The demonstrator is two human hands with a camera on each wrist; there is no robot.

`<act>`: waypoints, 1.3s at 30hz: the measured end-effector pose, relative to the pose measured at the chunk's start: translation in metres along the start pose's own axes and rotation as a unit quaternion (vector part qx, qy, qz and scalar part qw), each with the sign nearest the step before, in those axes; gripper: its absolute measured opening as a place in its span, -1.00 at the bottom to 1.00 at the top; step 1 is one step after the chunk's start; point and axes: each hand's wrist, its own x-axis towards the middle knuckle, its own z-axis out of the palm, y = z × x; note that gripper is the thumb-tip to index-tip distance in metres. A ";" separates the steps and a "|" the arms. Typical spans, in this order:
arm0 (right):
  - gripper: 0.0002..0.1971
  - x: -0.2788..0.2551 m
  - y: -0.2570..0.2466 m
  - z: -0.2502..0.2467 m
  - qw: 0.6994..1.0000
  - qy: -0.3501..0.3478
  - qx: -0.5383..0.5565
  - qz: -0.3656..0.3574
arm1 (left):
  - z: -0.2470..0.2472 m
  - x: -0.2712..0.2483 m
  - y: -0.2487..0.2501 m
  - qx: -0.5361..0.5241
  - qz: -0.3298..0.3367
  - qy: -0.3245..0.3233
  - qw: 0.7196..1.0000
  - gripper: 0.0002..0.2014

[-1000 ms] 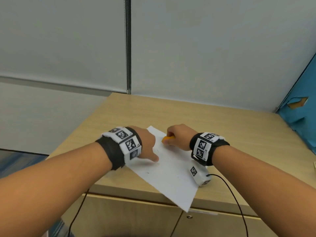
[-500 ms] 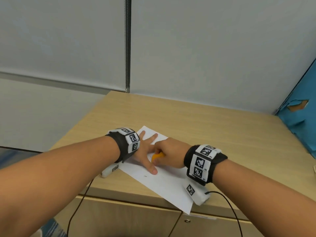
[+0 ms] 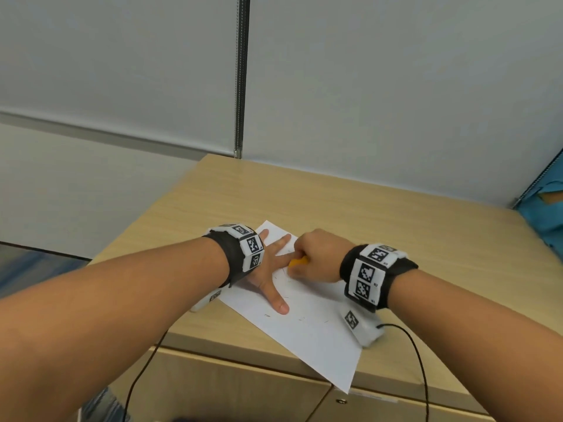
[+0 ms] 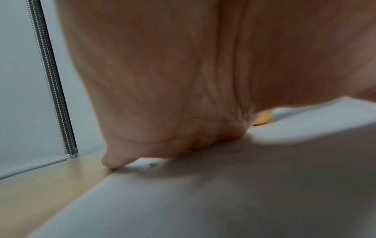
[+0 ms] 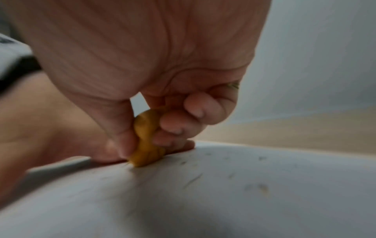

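A white sheet of paper (image 3: 307, 324) lies askew on the wooden desk (image 3: 365, 214), one corner hanging over the front edge. My left hand (image 3: 269, 269) lies flat on the sheet with fingers spread, holding it down. My right hand (image 3: 316, 260) pinches a small orange eraser (image 3: 297, 263) between thumb and fingers and presses its tip onto the paper beside the left fingers. In the right wrist view the eraser (image 5: 146, 138) touches the sheet amid faint pencil marks and crumbs (image 5: 191, 180). In the left wrist view the eraser (image 4: 263, 118) shows beyond the palm.
Grey wall panels with a metal strip (image 3: 242, 74) stand behind the desk. A blue object (image 3: 542, 217) sits at the right edge. Black cables (image 3: 420, 360) hang from both wrist units over the desk front, above cabinet doors (image 3: 243, 391).
My left hand went from curled on the paper to flat and spread. My right hand carried the eraser toward me, down to the left fingers, then slightly back, rubbing the sheet.
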 end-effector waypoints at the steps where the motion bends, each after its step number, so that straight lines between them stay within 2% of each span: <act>1: -0.69 0.002 0.000 0.000 1.000 0.014 -0.010 0.005 | 0.000 0.001 0.000 -0.002 0.001 0.000 1.000 0.28; 3: -0.74 -0.001 -0.009 0.007 1.000 0.012 -0.016 -0.017 | 0.000 0.001 0.001 -0.003 -0.002 -0.006 1.000 0.27; 5: -0.70 -0.008 -0.014 0.020 0.998 -0.029 0.008 -0.050 | 0.000 0.000 0.003 0.000 -0.005 -0.008 1.000 0.23; 7: -0.65 -0.006 -0.005 0.013 0.999 -0.028 0.012 -0.024 | 0.000 -0.002 0.002 -0.001 -0.005 -0.006 1.000 0.23; 10: -0.71 0.002 0.005 0.001 0.999 0.024 -0.014 0.015 | -0.002 -0.004 0.003 0.002 0.002 -0.004 1.000 0.28; 12: -0.77 -0.002 -0.005 0.007 1.000 0.018 -0.009 -0.013 | -0.002 -0.003 0.003 0.005 -0.004 -0.008 1.000 0.25; 14: -0.74 -0.010 -0.010 0.014 0.999 -0.018 0.012 -0.040 | -0.002 -0.003 0.003 0.006 -0.010 -0.012 1.000 0.21; 15: -0.72 -0.010 -0.008 0.013 0.999 -0.022 0.016 -0.033 | -0.002 -0.003 0.003 0.005 -0.008 -0.011 1.000 0.23; 18: -0.70 0.000 0.006 0.003 1.000 0.022 0.006 0.015 | -0.003 -0.002 0.003 0.003 -0.004 -0.009 1.000 0.29; 23: -0.71 -0.003 0.008 0.003 0.999 0.030 0.002 0.029 | -0.003 -0.003 0.003 0.008 -0.009 -0.003 1.000 0.29; 26: -0.70 -0.015 0.014 -0.005 0.993 0.056 0.075 0.074 | -0.004 -0.006 0.004 0.003 -0.012 0.006 1.000 0.27; 28: -0.67 -0.026 0.011 -0.006 0.987 0.017 0.124 0.103 | -0.004 -0.009 0.006 0.001 -0.019 0.008 1.000 0.27; 30: -0.63 -0.037 0.008 -0.002 0.991 -0.003 0.092 0.102 | -0.004 -0.012 0.008 0.000 -0.031 0.010 0.999 0.29; 34: -0.65 -0.047 0.001 0.007 0.993 0.026 -0.061 0.100 | -0.002 -0.027 0.016 0.021 -0.085 0.032 0.996 0.32; 36: -0.68 -0.046 0.002 0.007 0.991 0.033 -0.079 0.106 | 0.004 -0.035 0.021 0.024 -0.105 0.048 0.993 0.30; 39: -0.70 -0.036 0.008 0.006 0.991 0.043 -0.058 0.114 | 0.012 -0.051 0.022 0.028 -0.090 0.083 0.992 0.17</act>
